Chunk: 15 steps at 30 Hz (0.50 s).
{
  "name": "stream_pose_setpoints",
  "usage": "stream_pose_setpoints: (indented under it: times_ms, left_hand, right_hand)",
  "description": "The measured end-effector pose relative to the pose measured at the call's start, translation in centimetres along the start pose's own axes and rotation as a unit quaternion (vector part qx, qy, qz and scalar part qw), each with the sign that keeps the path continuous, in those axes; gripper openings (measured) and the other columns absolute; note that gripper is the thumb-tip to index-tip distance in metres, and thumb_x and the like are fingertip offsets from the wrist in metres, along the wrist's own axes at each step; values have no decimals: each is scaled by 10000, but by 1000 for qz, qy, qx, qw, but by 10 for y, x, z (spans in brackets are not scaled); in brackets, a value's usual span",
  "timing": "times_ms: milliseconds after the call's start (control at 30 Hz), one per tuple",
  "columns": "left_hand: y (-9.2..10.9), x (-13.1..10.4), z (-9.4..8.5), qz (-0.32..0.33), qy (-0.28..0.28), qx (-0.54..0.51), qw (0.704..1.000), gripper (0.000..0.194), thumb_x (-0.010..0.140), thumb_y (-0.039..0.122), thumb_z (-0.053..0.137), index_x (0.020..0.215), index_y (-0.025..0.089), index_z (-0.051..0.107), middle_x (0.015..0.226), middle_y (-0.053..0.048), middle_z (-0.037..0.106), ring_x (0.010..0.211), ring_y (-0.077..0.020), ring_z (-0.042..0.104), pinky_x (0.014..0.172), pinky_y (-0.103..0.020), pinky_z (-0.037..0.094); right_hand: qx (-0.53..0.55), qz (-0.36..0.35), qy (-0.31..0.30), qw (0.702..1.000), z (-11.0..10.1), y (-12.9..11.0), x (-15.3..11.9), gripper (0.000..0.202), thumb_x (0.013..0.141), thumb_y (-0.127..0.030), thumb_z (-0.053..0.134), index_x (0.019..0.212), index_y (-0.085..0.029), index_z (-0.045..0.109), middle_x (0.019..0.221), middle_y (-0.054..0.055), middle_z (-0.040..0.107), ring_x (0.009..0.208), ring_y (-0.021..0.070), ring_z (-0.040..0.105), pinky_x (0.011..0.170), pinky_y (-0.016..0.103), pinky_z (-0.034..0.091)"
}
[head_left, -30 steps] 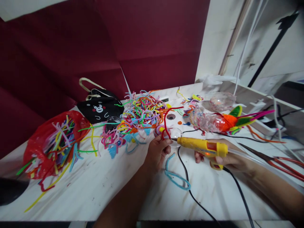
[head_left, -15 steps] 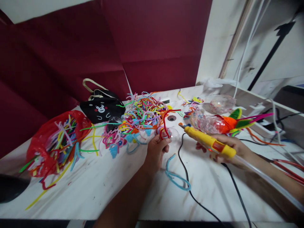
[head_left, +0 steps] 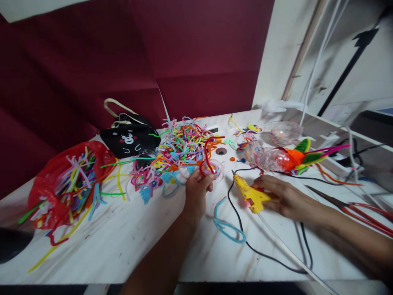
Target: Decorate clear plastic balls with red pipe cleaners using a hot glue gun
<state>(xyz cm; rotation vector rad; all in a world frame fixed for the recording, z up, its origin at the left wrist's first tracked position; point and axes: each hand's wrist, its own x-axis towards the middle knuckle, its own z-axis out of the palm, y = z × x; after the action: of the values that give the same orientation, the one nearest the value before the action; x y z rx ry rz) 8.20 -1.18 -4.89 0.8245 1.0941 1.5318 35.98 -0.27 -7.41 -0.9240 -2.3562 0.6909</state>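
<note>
My left hand pinches a small clear plastic dome with a red pipe cleaner bent up from it. Pink and other colours show inside the dome. My right hand has its fingers round the handle of a yellow glue gun, which is low over or on the table; I cannot tell if it touches. The gun's nozzle points up and left, and a long clear glue stick trails from its back. Between my forearms lies a looped light-blue pipe cleaner.
A heap of pipe cleaners spreads behind my left hand. Further left are a red bag of pipe cleaners and a black pouch. At right lie a clear plastic figure, red-handled pliers and a black cord.
My right hand has lowered the glue gun and turned it onto its side, away from the dome. The pliers have come into clear view. My left hand keeps its hold on the dome.
</note>
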Motion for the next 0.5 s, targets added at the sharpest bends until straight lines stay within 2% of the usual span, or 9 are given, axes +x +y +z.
stream_pose_setpoints:
  times_ms: [233,333,433,500]
  left_hand:
    - [-1,-2,2,-2,-10,12,1000,233,635,278,808,724,178,617,579,75,509,505,-55,414,519,-222,276]
    - [-3,-3,3,-6,-8,16,1000,225,631,283,800,735,174,633,566,77,506,502,-57,411,514,-220,276]
    - [-4,-2,4,-2,-9,17,1000,234,621,283,797,774,164,666,577,78,522,497,-55,408,508,-218,288]
    - [-5,-2,4,2,-9,21,1000,236,621,277,793,791,160,678,579,79,530,492,-53,409,503,-215,293]
  right_hand:
    - [-17,-5,3,1000,10,11,10,326,885,-180,675,1208,-210,701,1139,130,713,1023,290,694,922,456,588]
    - [-48,-15,-18,999,10,14,17,368,863,-169,672,1229,-187,711,1166,150,736,1048,295,707,937,452,594]
    - [-73,-33,-28,996,5,8,26,371,852,-165,682,1216,-201,747,1240,157,748,1153,319,704,1000,463,584]
    - [-57,-36,10,998,0,-4,36,326,885,-198,669,1199,-227,752,1268,138,752,1196,320,697,1028,469,574]
